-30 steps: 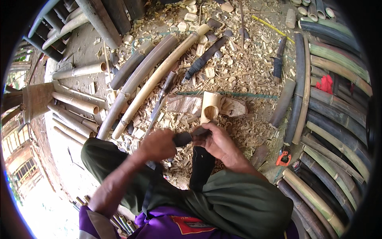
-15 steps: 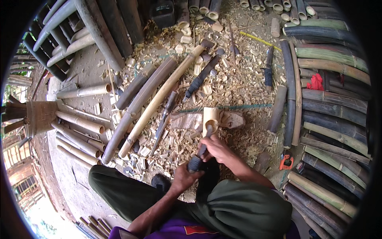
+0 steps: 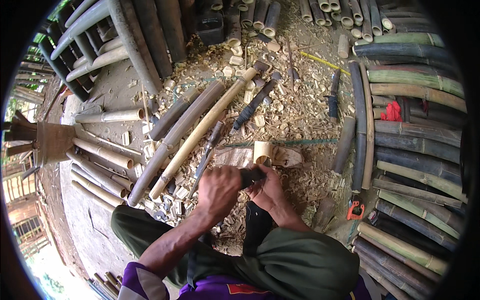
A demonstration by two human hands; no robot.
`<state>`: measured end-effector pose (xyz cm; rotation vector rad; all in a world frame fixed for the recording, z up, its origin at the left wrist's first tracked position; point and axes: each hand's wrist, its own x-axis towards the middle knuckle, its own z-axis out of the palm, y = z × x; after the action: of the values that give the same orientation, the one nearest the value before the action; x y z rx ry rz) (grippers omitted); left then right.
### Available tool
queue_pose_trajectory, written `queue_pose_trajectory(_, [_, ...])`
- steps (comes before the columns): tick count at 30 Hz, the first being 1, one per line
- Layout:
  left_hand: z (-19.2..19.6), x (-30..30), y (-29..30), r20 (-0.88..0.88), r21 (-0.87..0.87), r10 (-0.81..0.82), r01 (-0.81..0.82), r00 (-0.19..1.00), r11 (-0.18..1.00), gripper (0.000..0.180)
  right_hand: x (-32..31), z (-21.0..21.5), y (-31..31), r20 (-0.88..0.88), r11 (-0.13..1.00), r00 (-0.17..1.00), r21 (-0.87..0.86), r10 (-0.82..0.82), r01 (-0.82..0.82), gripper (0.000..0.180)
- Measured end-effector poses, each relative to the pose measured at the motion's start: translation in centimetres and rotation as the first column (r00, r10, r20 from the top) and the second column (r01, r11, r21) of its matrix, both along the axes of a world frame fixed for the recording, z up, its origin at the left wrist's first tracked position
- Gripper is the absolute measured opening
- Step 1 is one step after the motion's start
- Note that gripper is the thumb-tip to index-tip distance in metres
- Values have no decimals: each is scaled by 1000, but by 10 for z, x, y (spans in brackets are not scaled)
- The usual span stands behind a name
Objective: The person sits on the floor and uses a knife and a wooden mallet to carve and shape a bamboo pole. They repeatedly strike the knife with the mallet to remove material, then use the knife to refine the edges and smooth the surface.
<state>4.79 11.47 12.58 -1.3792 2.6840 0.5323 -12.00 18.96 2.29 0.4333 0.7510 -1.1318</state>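
Daylight reached you from the left, burning the lower-left edge white and paling the floor [image 3: 80, 225] there; soft, even light covered the shavings [image 3: 310, 125], the dark tool [image 3: 251, 177] in your left hand [image 3: 220, 189] and right hand [image 3: 271, 189] showed little detail, and fisheye distortion curved everything toward a black rim

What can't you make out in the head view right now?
Head view:
Dark tool: handle end, covered by the left hand.
Bamboo tube: near end, partly hidden by the tool and right hand.
Bamboo poles at right: some far ends, lost at the dark round rim.
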Motion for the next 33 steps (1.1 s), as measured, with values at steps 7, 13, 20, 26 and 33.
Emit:
queue_pose_trajectory(7, [-37,35,46,110,714,690,-540,716,446,47,3,3,-25,-415,876,784,70,460,-477,19])
queue_pose_trajectory(13, [24,-14,-19,204,294,218,-272,954,916,19,-5,-9,-9,-31,994,999,-112,-21,18,19])
queue_pose_trajectory(20, [37,-52,-24,353,67,-377,379,856,923,7,3,-24,1,313,961,927,-112,-208,253,24])
queue_pose_trajectory(26, [22,-11,-99,240,491,-343,191,908,850,27,24,-9,-2,216,987,963,32,-159,156,19])
queue_pose_trajectory(33, [-64,6,80,138,706,413,-382,900,597,39,-19,-1,8,-456,831,699,226,551,-507,16])
